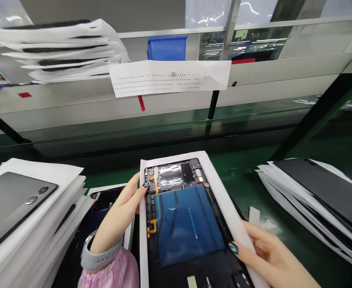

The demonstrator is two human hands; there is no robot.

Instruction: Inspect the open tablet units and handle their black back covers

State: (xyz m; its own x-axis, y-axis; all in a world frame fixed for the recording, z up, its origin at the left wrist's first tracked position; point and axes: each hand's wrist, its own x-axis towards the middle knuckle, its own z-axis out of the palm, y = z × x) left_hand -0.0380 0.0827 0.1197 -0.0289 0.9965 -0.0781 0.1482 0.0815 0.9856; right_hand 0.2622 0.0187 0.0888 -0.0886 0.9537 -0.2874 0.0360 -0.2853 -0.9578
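Note:
Between my two hands is an opened tablet, its battery and circuit board showing, with a white foam sheet around and under it. My left hand grips the left edge near the top, thumb on the frame beside the circuit board. Lower down on the right edge, my right hand pinches the sheet and tablet with its thumb on top. The bottom end of the tablet runs out of the picture. Behind my left forearm lies another dark tablet part, partly hidden.
At the left stands a stack of grey tablet back covers between white sheets. Another such stack lies at the right. More wrapped panels and a blue bin sit on the shelf above, where a printed paper strip hangs.

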